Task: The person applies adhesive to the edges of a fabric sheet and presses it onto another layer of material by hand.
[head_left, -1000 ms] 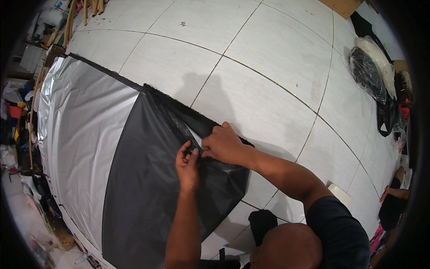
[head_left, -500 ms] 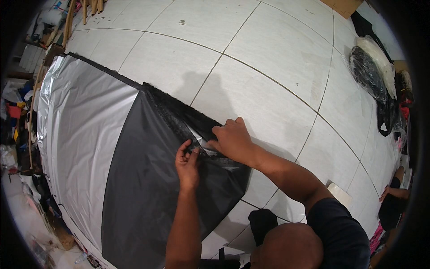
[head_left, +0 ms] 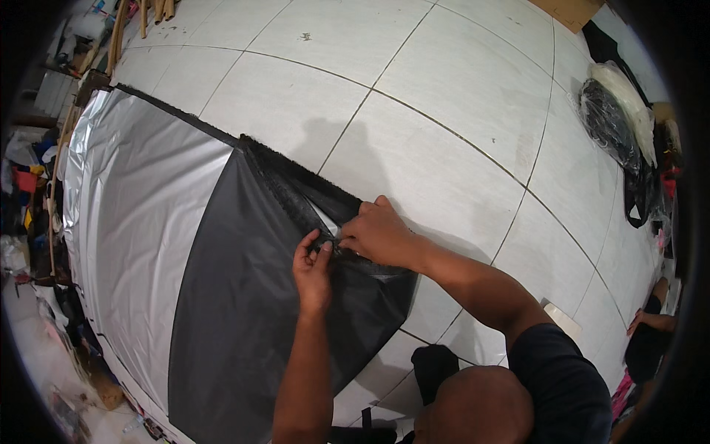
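A large sheet of thin fabric lies on the floor, made of a silver panel (head_left: 151, 200) and a black panel (head_left: 237, 296) joined along a curved seam. A fuzzy black strip (head_left: 299, 169) runs along its far edge. Part of that edge is folded back, and a narrow bit of silver underside (head_left: 325, 220) shows in the gap. My left hand (head_left: 312, 275) pinches the dark folded edge between thumb and fingers. Just right of it, my right hand (head_left: 379, 231) is bent over the same edge, fingers closed on it. The exact pinch points are partly hidden by my fingers.
White floor tiles (head_left: 444, 163) surround the fabric. Mixed clutter (head_left: 26, 181) lines the left side, with wooden sticks (head_left: 154, 10) at the top left. Plastic-wrapped dark goods (head_left: 610, 115) lie at the right. Another person's arm (head_left: 657, 320) shows at the right rim.
My right hand has moved slightly left and down, and its fingers have drawn together on the edge beside my left hand. The silver gap looks narrower. The left hand has hardly moved.
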Motion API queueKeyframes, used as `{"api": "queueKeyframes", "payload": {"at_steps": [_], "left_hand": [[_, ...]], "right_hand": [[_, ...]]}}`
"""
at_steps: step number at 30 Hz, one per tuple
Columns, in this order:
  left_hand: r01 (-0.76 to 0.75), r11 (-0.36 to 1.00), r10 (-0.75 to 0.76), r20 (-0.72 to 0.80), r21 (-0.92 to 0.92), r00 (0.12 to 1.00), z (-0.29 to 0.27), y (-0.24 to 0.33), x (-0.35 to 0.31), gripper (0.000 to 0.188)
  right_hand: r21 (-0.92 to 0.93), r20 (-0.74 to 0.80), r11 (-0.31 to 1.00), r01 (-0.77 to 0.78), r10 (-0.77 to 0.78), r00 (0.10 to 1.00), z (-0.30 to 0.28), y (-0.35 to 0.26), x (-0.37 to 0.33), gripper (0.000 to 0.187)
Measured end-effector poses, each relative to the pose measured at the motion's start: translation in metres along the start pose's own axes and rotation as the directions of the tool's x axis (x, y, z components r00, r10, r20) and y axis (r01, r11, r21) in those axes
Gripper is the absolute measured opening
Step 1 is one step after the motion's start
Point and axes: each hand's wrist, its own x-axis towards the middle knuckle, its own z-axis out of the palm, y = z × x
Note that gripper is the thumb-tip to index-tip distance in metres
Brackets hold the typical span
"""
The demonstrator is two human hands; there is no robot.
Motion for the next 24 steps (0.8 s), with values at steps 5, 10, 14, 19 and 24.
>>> {"api": "queueKeyframes", "payload": {"at_steps": [5,10,14,19,24], "left_hand": [[0.029,0.999,-0.03,-0.034,-0.024,0.999,0.006,0.004,-0.002,0.039],[0.018,0.999,-0.017,0.023,-0.039,1.0,-0.006,-0.001,0.001,0.036],[0.027,0.998,-0.027,0.003,-0.057,1.0,-0.003,-0.001,0.0,0.032],[0.013,0.998,-0.014,-0.013,-0.068,1.0,-0.005,-0.003,0.0,0.031],[0.002,1.0,-0.001,0.009,-0.017,1.0,-0.006,-0.001,0.0,0.037]], "right_hand": [[-0.071,-0.066,0.989,-0.132,0.127,0.99,-0.008,0.004,-0.007,0.019],[-0.117,-0.094,0.963,-0.241,0.231,0.968,-0.014,-0.013,-0.003,0.018],[-0.146,-0.33,0.968,-0.205,0.148,0.932,0.002,0.002,-0.006,0.017],[-0.092,-0.388,0.991,0.097,-0.125,0.913,0.002,-0.012,0.0,0.021],[-0.024,-0.019,0.997,0.072,-0.073,0.997,0.004,-0.004,0.007,0.021]]}}
